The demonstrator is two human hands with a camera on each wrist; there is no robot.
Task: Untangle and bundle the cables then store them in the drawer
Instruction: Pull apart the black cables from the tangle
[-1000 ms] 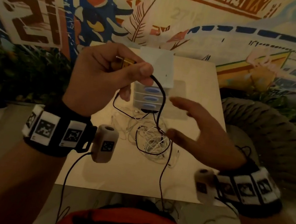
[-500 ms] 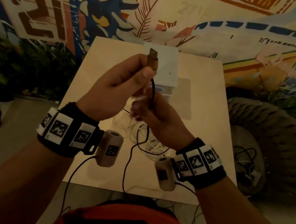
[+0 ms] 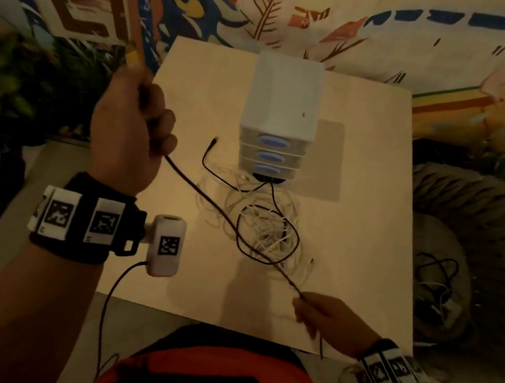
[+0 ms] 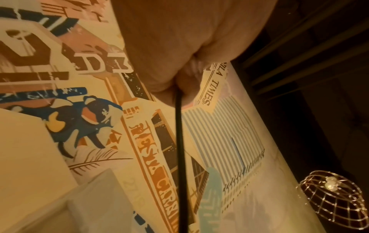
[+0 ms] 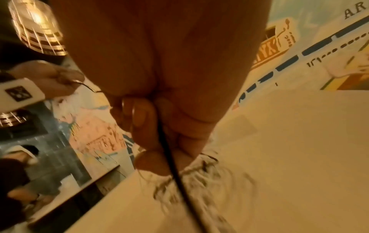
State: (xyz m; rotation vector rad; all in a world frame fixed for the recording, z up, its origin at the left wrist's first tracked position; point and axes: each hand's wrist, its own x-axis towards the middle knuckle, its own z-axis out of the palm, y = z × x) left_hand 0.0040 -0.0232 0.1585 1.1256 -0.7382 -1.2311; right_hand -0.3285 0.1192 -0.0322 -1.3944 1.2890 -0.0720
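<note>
A black cable (image 3: 227,220) runs taut between my two hands above the table. My left hand (image 3: 129,127) grips its plug end, raised at the table's left edge; the cable (image 4: 179,149) leaves the fist in the left wrist view. My right hand (image 3: 321,313) pinches the same cable (image 5: 169,154) near the table's front edge. Below the stretched cable lies a tangle of white cables (image 3: 268,229) with another black cable (image 3: 277,195) looped through it. A small white drawer unit (image 3: 278,119) with three blue-handled drawers, all closed, stands behind the tangle.
The light wooden table (image 3: 373,209) stands against a painted mural wall. A woven pouf (image 3: 474,231) with more loose cables (image 3: 437,284) on it sits to the right. Plants (image 3: 31,83) fill the left side.
My hands were close together in front of the drawer unit. They have drawn apart, left hand up and left, right hand down toward me, and the black cable is stretched straight between them.
</note>
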